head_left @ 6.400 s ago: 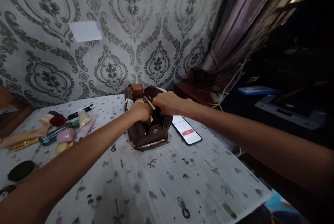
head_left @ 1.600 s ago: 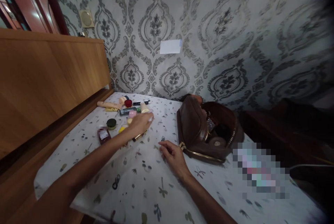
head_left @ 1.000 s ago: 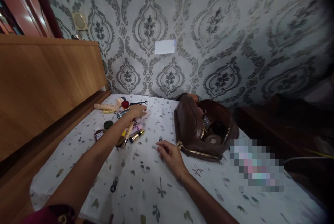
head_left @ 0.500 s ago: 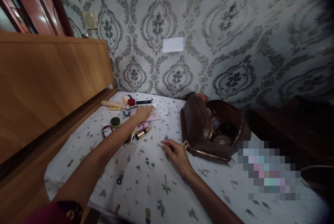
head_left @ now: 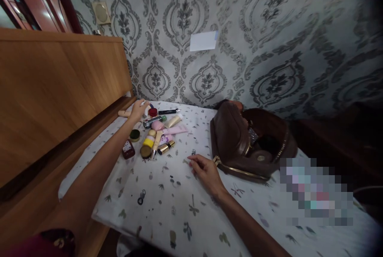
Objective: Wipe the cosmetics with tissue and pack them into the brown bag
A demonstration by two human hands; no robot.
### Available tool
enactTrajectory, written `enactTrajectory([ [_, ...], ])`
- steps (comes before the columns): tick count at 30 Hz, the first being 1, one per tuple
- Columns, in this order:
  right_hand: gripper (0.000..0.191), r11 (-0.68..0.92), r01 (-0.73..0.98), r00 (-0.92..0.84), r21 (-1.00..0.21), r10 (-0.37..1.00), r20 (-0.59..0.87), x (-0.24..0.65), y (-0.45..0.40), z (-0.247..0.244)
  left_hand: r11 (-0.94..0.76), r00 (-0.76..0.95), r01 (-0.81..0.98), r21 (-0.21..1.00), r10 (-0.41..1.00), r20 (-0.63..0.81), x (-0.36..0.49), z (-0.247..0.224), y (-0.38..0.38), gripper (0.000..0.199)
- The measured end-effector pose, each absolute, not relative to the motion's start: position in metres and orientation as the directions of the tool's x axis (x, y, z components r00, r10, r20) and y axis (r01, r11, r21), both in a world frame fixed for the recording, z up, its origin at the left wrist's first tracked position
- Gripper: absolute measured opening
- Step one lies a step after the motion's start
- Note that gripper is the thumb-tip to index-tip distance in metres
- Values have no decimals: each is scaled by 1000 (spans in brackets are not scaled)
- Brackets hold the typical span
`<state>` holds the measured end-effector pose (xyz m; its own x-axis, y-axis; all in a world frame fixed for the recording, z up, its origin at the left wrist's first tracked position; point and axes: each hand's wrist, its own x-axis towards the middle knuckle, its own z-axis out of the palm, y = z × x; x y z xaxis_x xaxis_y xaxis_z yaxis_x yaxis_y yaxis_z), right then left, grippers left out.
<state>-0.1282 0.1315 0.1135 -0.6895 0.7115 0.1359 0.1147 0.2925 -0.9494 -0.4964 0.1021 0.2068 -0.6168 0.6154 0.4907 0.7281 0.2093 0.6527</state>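
Small cosmetics lie grouped on the patterned white cloth [head_left: 161, 185]: a red-lidded jar [head_left: 153, 112], a black pen-like item [head_left: 168, 111], a cream tube [head_left: 174, 121], a pink tube [head_left: 177, 129], a yellow jar [head_left: 148, 141] and a gold-and-black tube [head_left: 166, 147]. My left hand [head_left: 139, 110] is at the group's far left edge, by a beige tube [head_left: 124, 113]; its fingers are bent and what they hold, if anything, is hidden. My right hand [head_left: 205, 170] rests on the cloth, fingers apart and holding nothing, beside an unzipped brown bag [head_left: 230, 141].
A wooden panel [head_left: 66, 89] borders the cloth on the left. Behind it rises a patterned wall [head_left: 167, 29] with a white card [head_left: 203, 41] on it. A blurred-out item [head_left: 314, 193] lies at the right.
My left hand has moved left and away from me, from the pink tube to the far left of the group, uncovering the cream tube and the jars. My right hand stays by the bag.
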Motion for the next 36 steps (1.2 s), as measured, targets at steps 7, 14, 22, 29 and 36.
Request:
enactTrajectory([
  [7, 30, 307, 127, -685, -943, 715, 140, -128, 131, 116, 204, -656, 686, 699, 590, 472, -513, 188, 71, 27],
  [14, 29, 305, 105, -684, -946, 713, 154, -128, 131, 117, 201, -566, 732, 651, 710, 418, -510, 186, 60, 24],
  [22, 30, 288, 99, -684, -952, 715, 145, -128, 131, 117, 185, -458, 808, 560, 795, 398, -496, 193, 41, 28],
  [29, 32, 311, 102, -680, -945, 715, 162, -127, 131, 116, 209, -441, 850, 483, 784, 437, -469, 198, 6, 26],
  [36, 29, 322, 102, -684, -941, 710, 168, -127, 131, 115, 378, -532, 844, 381, 682, 501, -429, 172, -54, 38],
])
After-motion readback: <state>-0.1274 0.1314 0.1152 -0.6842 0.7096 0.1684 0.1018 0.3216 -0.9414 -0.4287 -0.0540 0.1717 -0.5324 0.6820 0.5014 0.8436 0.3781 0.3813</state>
